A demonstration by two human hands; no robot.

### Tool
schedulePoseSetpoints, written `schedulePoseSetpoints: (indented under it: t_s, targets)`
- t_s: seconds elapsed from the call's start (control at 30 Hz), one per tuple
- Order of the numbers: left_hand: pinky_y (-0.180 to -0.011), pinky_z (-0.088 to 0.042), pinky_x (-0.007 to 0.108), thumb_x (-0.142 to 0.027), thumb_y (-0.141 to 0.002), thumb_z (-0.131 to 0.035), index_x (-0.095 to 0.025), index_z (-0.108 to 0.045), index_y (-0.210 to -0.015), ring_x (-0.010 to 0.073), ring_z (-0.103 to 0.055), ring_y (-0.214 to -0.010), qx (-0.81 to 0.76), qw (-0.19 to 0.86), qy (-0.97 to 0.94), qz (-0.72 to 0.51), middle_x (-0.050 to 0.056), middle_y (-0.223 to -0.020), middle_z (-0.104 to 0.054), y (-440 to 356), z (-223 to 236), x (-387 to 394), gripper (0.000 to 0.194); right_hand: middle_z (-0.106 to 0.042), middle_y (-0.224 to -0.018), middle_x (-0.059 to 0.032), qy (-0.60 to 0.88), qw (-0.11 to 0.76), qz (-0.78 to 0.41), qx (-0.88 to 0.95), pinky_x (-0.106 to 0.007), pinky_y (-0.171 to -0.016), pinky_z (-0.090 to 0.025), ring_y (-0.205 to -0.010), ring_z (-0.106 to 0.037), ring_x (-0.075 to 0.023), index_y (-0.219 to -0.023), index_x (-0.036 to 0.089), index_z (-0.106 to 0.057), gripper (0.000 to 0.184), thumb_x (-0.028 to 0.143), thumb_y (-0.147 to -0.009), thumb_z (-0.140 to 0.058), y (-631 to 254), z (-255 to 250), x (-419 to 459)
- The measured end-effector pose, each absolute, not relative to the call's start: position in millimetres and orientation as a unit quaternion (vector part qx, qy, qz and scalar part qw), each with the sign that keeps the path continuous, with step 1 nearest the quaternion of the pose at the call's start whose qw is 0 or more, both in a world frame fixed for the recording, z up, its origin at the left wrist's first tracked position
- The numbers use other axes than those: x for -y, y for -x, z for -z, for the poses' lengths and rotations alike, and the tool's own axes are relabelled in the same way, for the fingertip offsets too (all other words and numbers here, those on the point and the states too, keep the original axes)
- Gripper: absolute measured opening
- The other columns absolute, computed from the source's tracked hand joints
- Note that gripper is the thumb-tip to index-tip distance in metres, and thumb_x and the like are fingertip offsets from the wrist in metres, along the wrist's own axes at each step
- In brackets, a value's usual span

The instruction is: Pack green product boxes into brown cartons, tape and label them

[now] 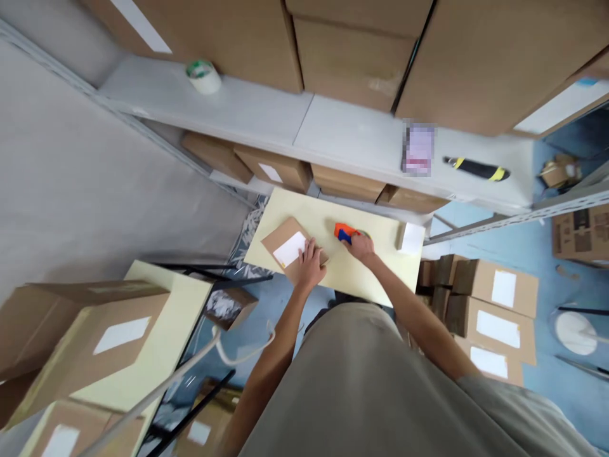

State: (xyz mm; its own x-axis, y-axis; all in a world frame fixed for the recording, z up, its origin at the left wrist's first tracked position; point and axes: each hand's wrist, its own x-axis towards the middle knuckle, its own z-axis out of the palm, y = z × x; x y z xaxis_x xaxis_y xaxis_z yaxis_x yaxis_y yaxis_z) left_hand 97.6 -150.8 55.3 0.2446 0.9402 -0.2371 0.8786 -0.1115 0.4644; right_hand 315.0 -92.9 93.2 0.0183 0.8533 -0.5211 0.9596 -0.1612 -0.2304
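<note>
A small cardboard box (284,240) with a white label lies at an angle on the left half of a pale yellow table (364,279). My left hand (311,265) rests flat on its right part, fingers stretched over the label's edge. To the right, my right hand (361,246) is wrapped round an orange and blue tape dispenser (343,232), held over the table apart from the box. Part of the dispenser's roll shows behind the fingers; its handle is hidden. At the table's right end stands a white box (411,238).
A grey shelf (257,108) crosses behind the table, bearing large cartons (352,57), a tape roll (203,77) and a black-yellow utility knife (477,169). Labelled cartons (497,320) are stacked at right. Another table (178,304) with cartons stands at left, near a white cable (238,362).
</note>
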Motion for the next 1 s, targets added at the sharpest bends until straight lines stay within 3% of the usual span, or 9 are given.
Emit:
schedulePoseSetpoints:
  t_s: [0.1,0.2,0.3,0.43,0.6,0.77,1.0]
  targets:
    - [-0.138,-0.025,0.072,-0.016,-0.086,-0.068,-0.02,-0.062,-0.145,0.0451,-0.033,-0.169,-0.634,0.283,-0.71,-0.12,0.021,-0.172,-0.052,-116.4,-67.5,137.5,0.059,-0.079,-0.134,-0.0215,-0.74,0.048,0.324,-0.588,-0.035,-0.091,-0.055,-0.123,-0.077,-0.0332,-0.132,0.018,-0.071,0.047,0.056,-0.113,-0.052,-316.3,-110.0,97.1]
    - [-0.131,-0.045,0.06,-0.02,-0.092,-0.066,-0.025,-0.068,-0.138,0.0387,-0.059,-0.152,-0.589,0.279,-0.719,-0.243,0.015,-0.147,-0.072,-145.6,-92.0,119.6,0.047,-0.081,-0.127,-0.0194,-0.759,-0.012,0.337,-0.557,-0.035,-0.086,-0.056,-0.117,-0.079,-0.0338,-0.131,0.019,-0.066,0.04,0.052,-0.111,-0.053,-314.7,-131.7,93.6]
    - [-0.119,-0.058,0.05,-0.021,-0.098,-0.06,-0.026,-0.072,-0.131,0.0336,-0.07,-0.131,-0.544,0.244,-0.716,-0.365,0.015,-0.132,-0.076,-172.7,-128.0,97.9,0.035,-0.083,-0.115,-0.0155,-0.749,-0.09,0.336,-0.564,-0.035,-0.082,-0.056,-0.108,-0.08,-0.0334,-0.131,0.02,-0.058,0.034,0.044,-0.108,-0.052,-315.4,-164.9,78.8]
    - [-0.12,-0.057,0.047,-0.02,-0.102,-0.056,-0.026,-0.071,-0.139,0.031,-0.07,-0.132,-0.511,0.193,-0.699,-0.462,0.015,-0.137,-0.073,-195.5,-180.1,58.4,0.04,-0.079,-0.114,-0.0153,-0.714,-0.179,0.26,-0.625,-0.04,-0.084,-0.058,-0.103,-0.077,-0.0351,-0.133,0.021,-0.052,0.032,0.041,-0.11,-0.044,-323.5,-218.0,42.7]
    - [-0.129,-0.051,0.046,-0.014,-0.1,-0.052,-0.028,-0.063,-0.154,0.0279,-0.064,-0.145,-0.48,0.182,-0.702,-0.494,0.013,-0.15,-0.067,-207.6,-222.8,1.4,0.056,-0.074,-0.126,-0.0213,-0.694,-0.176,0.11,-0.69,-0.047,-0.093,-0.058,-0.113,-0.073,-0.038,-0.142,0.017,-0.05,0.038,0.033,-0.113,-0.032,-328.3,-268.0,-14.5]
    - [-0.133,-0.048,0.046,-0.008,-0.095,-0.051,-0.027,-0.059,-0.158,0.0286,-0.06,-0.151,-0.472,0.215,-0.704,-0.485,0.012,-0.159,-0.062,-210.5,-221.0,-37.2,0.067,-0.073,-0.133,-0.0237,-0.686,-0.15,0.036,-0.711,-0.051,-0.106,-0.053,-0.118,-0.071,-0.037,-0.147,0.013,-0.054,0.044,0.027,-0.114,-0.03,-320.2,-280.2,-57.0]
    - [-0.136,-0.043,0.048,-0.016,-0.096,-0.058,-0.02,-0.049,-0.169,0.0325,-0.049,-0.162,-0.476,0.274,-0.71,-0.441,0.016,-0.173,-0.052,-210.4,-194.8,-66.0,0.074,-0.074,-0.137,-0.0248,-0.701,-0.167,0.011,-0.694,-0.06,-0.121,-0.044,-0.134,-0.064,-0.0385,-0.161,0.012,-0.051,0.056,0.018,-0.109,-0.03,-306.6,-256.4,-89.9]
